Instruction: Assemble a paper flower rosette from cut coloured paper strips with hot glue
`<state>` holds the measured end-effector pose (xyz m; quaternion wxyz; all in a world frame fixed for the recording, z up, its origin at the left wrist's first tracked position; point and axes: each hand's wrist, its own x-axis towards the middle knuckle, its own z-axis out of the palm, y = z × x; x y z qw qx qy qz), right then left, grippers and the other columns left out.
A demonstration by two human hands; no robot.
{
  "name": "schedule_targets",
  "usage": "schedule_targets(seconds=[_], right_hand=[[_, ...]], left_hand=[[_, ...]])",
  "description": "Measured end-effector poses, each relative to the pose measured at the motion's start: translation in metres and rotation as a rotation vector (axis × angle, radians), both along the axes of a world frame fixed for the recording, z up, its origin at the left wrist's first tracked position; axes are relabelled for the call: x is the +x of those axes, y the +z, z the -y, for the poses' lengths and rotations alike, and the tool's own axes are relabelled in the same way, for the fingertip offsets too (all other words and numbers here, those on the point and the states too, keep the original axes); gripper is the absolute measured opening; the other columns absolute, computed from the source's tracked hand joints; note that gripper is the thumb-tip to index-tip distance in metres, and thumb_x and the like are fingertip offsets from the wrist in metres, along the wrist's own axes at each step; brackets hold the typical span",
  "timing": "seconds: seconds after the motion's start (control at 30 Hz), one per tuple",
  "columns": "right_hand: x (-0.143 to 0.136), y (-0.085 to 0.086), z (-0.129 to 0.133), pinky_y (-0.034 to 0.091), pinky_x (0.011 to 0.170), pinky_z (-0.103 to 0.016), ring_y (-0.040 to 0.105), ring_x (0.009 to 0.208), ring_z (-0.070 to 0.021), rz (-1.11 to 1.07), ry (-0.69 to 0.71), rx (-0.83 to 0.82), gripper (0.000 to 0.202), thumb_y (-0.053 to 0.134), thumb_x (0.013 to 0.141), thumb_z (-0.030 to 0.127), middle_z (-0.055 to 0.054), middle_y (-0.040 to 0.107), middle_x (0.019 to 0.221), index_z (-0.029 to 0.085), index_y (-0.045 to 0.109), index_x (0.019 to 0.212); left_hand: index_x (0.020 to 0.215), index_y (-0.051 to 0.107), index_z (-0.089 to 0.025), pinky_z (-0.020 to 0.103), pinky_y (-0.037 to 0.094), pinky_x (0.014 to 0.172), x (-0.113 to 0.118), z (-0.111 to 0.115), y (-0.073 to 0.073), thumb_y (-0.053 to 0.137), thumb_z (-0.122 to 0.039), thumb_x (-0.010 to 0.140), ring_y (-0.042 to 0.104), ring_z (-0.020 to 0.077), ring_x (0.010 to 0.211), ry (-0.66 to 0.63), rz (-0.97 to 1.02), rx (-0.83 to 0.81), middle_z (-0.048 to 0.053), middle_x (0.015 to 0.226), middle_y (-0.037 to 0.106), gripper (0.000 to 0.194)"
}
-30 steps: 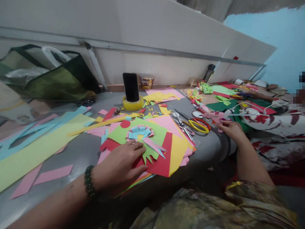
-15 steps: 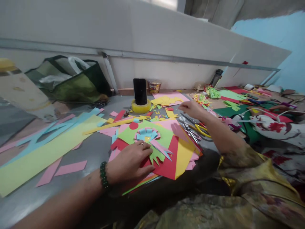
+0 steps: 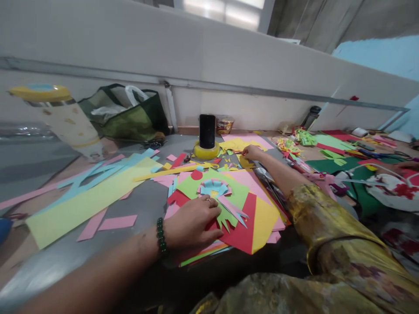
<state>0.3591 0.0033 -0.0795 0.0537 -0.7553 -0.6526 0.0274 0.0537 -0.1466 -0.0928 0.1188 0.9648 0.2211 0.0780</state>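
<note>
My left hand (image 3: pixel 196 220), with a ring and a green bead bracelet at the wrist, lies with fingers apart on a layered paper piece. That piece has a green sheet (image 3: pixel 237 192) over red paper (image 3: pixel 240 229) and yellow paper (image 3: pixel 263 224). A blue and pink paper rosette (image 3: pixel 214 187) with pointed ribbon tails (image 3: pixel 234 209) sits on top, just beyond my fingertips. Farther back, my right hand (image 3: pixel 254 152) pinches a small yellow paper scrap (image 3: pixel 245 162) among the cuttings. Scissors (image 3: pixel 266 179) lie below my right forearm, which partly hides them.
A phone (image 3: pixel 207 131) stands on a yellow tape roll (image 3: pixel 206 151), beside a snack cup (image 3: pixel 224 124). Paper strips (image 3: pixel 94 192) spread at left, near a tumbler (image 3: pixel 65 122) and a green bag (image 3: pixel 131 117). A pink glue gun (image 3: pixel 324 185) lies at right.
The view has swung left. My right hand has come down and slightly left onto the yellow scrap. My left hand stays on the layered paper.
</note>
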Motion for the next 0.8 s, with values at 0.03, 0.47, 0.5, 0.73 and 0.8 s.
schedule_targets(seconds=[0.03, 0.47, 0.5, 0.73, 0.8], right_hand=[[0.001, 0.002, 0.000, 0.057, 0.088, -0.042, 0.065, 0.105, -0.0221, -0.022, -0.010, -0.003, 0.032, 0.062, 0.097, 0.037, -0.009, 0.063, 0.126, 0.019, 0.062, 0.124], [-0.035, 0.039, 0.060, 0.056, 0.083, -0.033, 0.068, 0.095, -0.0204, -0.521, 0.427, 0.291, 0.009, 0.072, 0.074, 0.027, -0.007, 0.073, 0.099, 0.020, 0.072, 0.078], [-0.043, 0.039, 0.069, 0.056, 0.085, -0.035, 0.067, 0.100, -0.0216, -0.598, 0.557, 0.275, 0.009, 0.074, 0.073, 0.028, -0.008, 0.071, 0.104, 0.020, 0.073, 0.075], [-0.089, 0.022, 0.107, 0.051, 0.098, -0.041, 0.062, 0.110, -0.0217, -0.795, 1.055, 0.126, 0.012, 0.072, 0.082, 0.023, -0.009, 0.066, 0.114, 0.023, 0.073, 0.070], [-0.095, 0.019, 0.112, 0.050, 0.098, -0.041, 0.062, 0.112, -0.0217, -0.783, 1.079, 0.094, 0.014, 0.070, 0.082, 0.017, -0.008, 0.066, 0.112, 0.023, 0.073, 0.070]], left_hand=[[0.094, 0.070, -0.016, 0.037, 0.050, 0.083, 0.000, 0.000, 0.000, 0.064, -0.041, 0.089, 0.064, 0.0270, 0.096, -0.001, 0.002, 0.002, 0.012, 0.103, 0.070, 0.026], [0.103, 0.066, -0.019, 0.034, 0.051, 0.077, -0.002, -0.006, 0.003, 0.049, -0.037, 0.095, 0.066, 0.0231, 0.090, 0.174, 0.349, -0.228, 0.009, 0.102, 0.071, 0.026], [0.101, 0.064, -0.019, 0.033, 0.052, 0.074, -0.002, -0.009, 0.003, 0.047, -0.040, 0.095, 0.066, 0.0209, 0.084, 0.228, 0.470, -0.313, 0.007, 0.097, 0.071, 0.028], [0.096, 0.060, -0.018, 0.024, 0.049, 0.054, -0.002, -0.020, 0.006, 0.070, -0.058, 0.077, 0.061, 0.0126, 0.062, 0.394, 0.863, -0.987, -0.002, 0.073, 0.061, 0.045], [0.083, 0.062, -0.017, 0.022, 0.048, 0.053, -0.002, -0.020, 0.006, 0.074, -0.057, 0.074, 0.058, 0.0099, 0.056, 0.368, 0.855, -1.054, -0.002, 0.067, 0.061, 0.043]])
